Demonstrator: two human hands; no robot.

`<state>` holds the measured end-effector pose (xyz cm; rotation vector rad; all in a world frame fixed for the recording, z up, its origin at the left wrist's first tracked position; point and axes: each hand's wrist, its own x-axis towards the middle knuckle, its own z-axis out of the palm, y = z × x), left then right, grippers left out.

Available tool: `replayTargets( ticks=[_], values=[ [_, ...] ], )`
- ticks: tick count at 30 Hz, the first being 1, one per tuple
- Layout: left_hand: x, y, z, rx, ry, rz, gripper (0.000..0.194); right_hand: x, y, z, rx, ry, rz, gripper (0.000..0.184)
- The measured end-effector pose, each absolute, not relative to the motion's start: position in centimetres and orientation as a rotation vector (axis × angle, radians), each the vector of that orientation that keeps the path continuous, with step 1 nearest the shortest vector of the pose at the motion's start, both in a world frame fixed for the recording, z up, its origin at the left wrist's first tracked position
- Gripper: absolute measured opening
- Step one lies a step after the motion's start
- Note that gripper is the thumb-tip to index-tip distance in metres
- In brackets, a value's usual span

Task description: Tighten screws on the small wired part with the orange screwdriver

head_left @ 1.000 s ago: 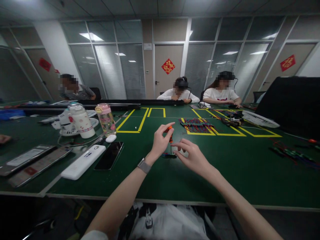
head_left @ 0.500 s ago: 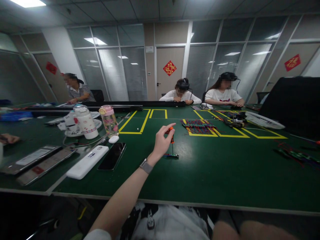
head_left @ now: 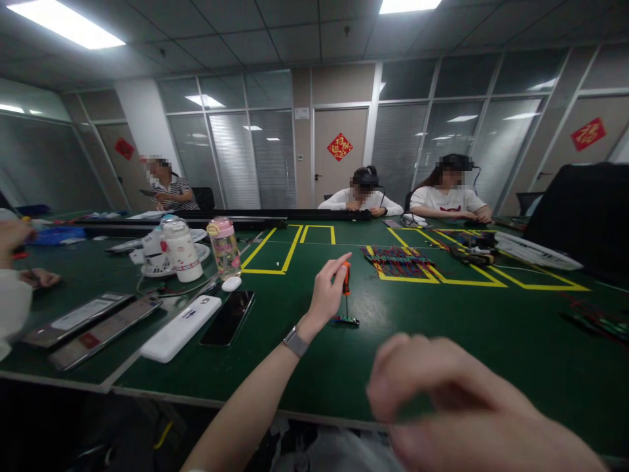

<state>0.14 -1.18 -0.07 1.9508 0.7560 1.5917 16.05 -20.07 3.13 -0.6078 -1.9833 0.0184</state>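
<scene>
My left hand (head_left: pixel 328 288) grips the orange handle of a screwdriver (head_left: pixel 346 283), thumb and fingers around it. The screwdriver stands nearly upright, its thin shaft reaching down to a small narrow circuit board (head_left: pixel 348 321) on the green table. Whether the tip sits in a screw is too small to tell. Close to the camera at lower right is my right hand (head_left: pixel 457 400), blurred, its fingers curled and a gap showing between thumb and forefinger. Nothing can be seen in it. It is over the table's near side, apart from the board.
A bundle of wired boards (head_left: pixel 400 261) lies beyond my hands, across yellow tape. More wired boards (head_left: pixel 602 321) lie at right. To the left are a black phone (head_left: pixel 228 318), a white power bank (head_left: pixel 181 329) and bottles (head_left: pixel 223 246). Co-workers sit across the table; another person's hands are at far left.
My right hand has come into view at lower right. My left hand still holds the screwdriver on the board. The camera view has tilted up slightly; another person's sleeve now shows more at left.
</scene>
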Motion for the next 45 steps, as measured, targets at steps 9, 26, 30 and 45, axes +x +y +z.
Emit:
replayTargets(
  ticks=[9, 26, 30, 45],
  values=[
    [0.4, -1.6, 0.0, 2.016, 0.775, 1.682, 0.023, 18.1, -3.6, -5.5, -1.164, -1.752, 0.31, 0.043],
    [0.0, -1.0, 0.4, 1.913, 0.675, 1.549, 0.028, 16.9, -2.4, -8.6, -1.213, -2.03, 0.529, 0.017],
    [-0.1, -0.6, 0.5, 1.813, 0.59, 1.383, 0.027, 16.8, -2.4, -8.5, -1.222, -2.018, 0.54, 0.016],
    [0.2, -0.8, 0.4, 1.858, 0.681, 1.587, 0.02, 16.4, -1.8, -8.3, -1.172, -2.04, 0.521, 0.016]
  ],
)
